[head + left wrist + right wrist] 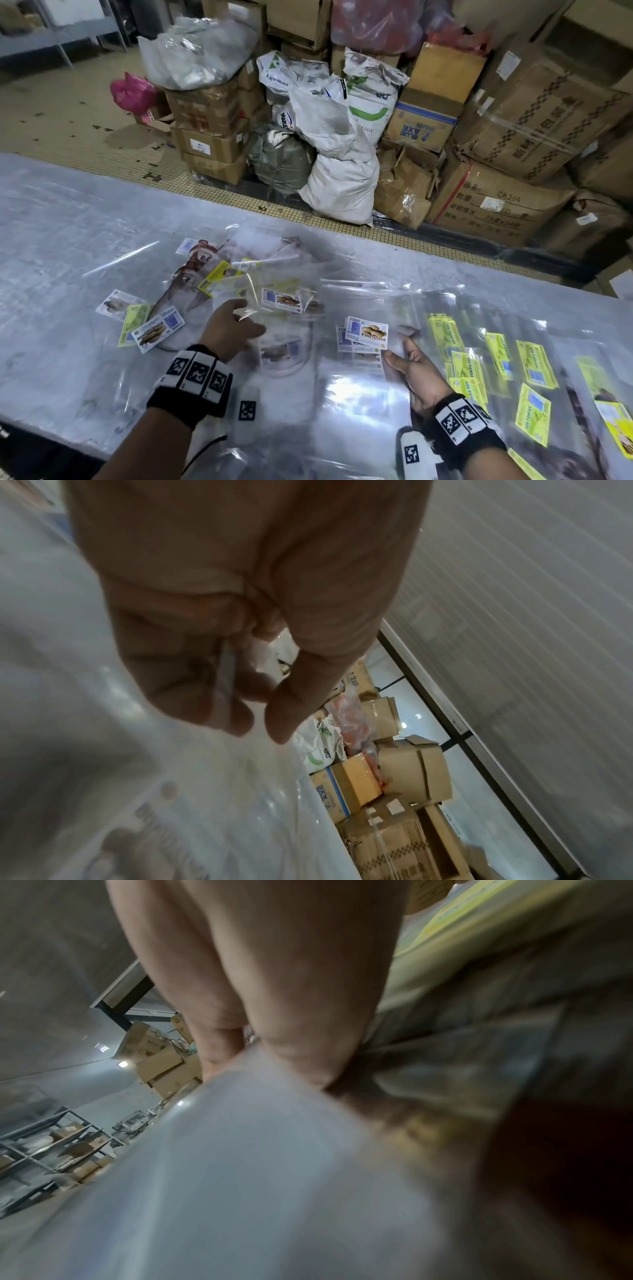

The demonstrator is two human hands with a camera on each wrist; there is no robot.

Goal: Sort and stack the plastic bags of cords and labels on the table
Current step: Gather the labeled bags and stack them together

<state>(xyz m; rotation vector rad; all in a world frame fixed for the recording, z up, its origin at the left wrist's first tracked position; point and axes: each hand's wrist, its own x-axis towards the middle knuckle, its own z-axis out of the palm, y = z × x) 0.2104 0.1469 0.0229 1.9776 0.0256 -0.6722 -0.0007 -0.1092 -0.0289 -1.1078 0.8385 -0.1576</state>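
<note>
A loose heap of clear bags (274, 284) with white and yellow labels lies mid-table. My left hand (239, 317) reaches into its near side and pinches the thin edge of a clear bag (224, 669) between thumb and fingers (236, 718). To the right sits a stack of clear bags with white labels (365, 331). My right hand (406, 354) rests at that stack's right edge, its fingers (294, 1042) straight against the plastic. Whether they grip it is unclear. Bags with yellow labels (479, 363) are spread further right.
The table (68, 240) is covered with clear sheeting. More labelled bags (156, 332) lie at the heap's left. Beyond the far edge, on the floor, stand cardboard cartons (496, 198) and white sacks (339, 185).
</note>
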